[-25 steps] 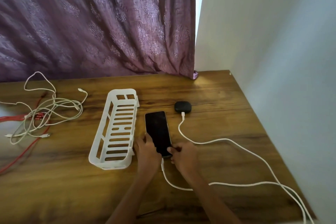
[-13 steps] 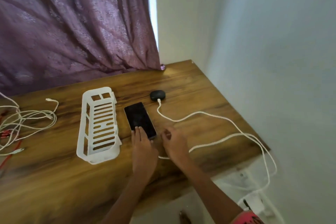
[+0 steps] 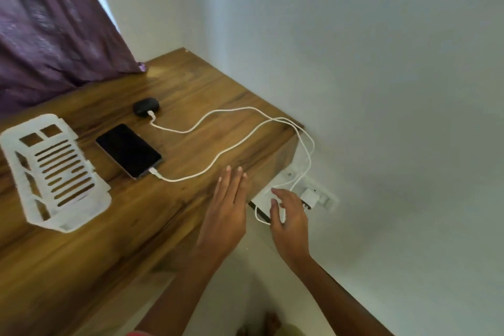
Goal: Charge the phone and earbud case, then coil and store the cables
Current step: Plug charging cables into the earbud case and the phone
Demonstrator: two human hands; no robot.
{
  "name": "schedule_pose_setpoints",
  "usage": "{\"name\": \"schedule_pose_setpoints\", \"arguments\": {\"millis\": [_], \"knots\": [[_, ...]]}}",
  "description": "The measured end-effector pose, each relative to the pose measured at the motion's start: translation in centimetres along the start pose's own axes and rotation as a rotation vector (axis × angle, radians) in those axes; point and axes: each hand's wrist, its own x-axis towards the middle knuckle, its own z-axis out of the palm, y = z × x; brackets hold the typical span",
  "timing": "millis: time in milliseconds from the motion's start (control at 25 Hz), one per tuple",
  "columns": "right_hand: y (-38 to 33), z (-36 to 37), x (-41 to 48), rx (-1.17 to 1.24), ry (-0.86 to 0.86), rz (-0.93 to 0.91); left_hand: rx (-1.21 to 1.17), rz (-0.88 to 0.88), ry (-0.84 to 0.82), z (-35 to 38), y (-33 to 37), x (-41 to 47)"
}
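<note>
A black phone (image 3: 128, 150) lies face up on the wooden table (image 3: 114, 229), with a white cable (image 3: 218, 157) plugged into its near end. Behind it sits a black earbud case (image 3: 145, 107) with a second white cable (image 3: 201, 122) plugged in. Both cables run over the table's right edge down to a white charger (image 3: 309, 196) on a wall socket panel (image 3: 324, 195). My left hand (image 3: 227, 210) hovers flat with straight fingers at the table's edge. My right hand (image 3: 287, 215) reaches below the table toward the charger, fingers spread and loose, holding nothing.
A white slotted plastic basket (image 3: 56, 172) stands on the table left of the phone. A purple curtain (image 3: 51, 22) hangs behind the table. A white wall (image 3: 381, 90) runs close along the right side. Bare feet show on the floor below.
My view has swung right and down. Both hands left the phone. My right hand dropped past the table's edge toward the charger; my left hand moved right to the table's edge.
</note>
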Motion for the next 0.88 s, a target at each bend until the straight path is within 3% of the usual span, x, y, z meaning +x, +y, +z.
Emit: {"name": "schedule_pose_setpoints", "arguments": {"millis": [160, 280, 400, 560, 880], "knots": [[8.2, -2.7, -1.9, -0.301, -0.016, 0.211, 0.138, 0.195, -0.01, 2.4, 1.2, 3.2], [14.8, -2.4, -2.3, -0.624, -0.224, 0.216, 0.239, 0.294, 0.021, 4.8, 1.5, 6.1], [18.9, -1.2, -2.3, -0.842, -0.453, 0.245, 0.333, 0.257, 0.053, 6.4, 1.3, 7.6], [23.2, 0.9, -1.7, -1.045, -0.583, 0.229, 0.354, 0.211, 0.129, 8.7, 0.9, 7.8], [26.2, 3.4, -0.2, -1.213, -0.517, 0.287, 0.421, 0.216, 0.275, 10.0, 0.6, 7.6]]}}
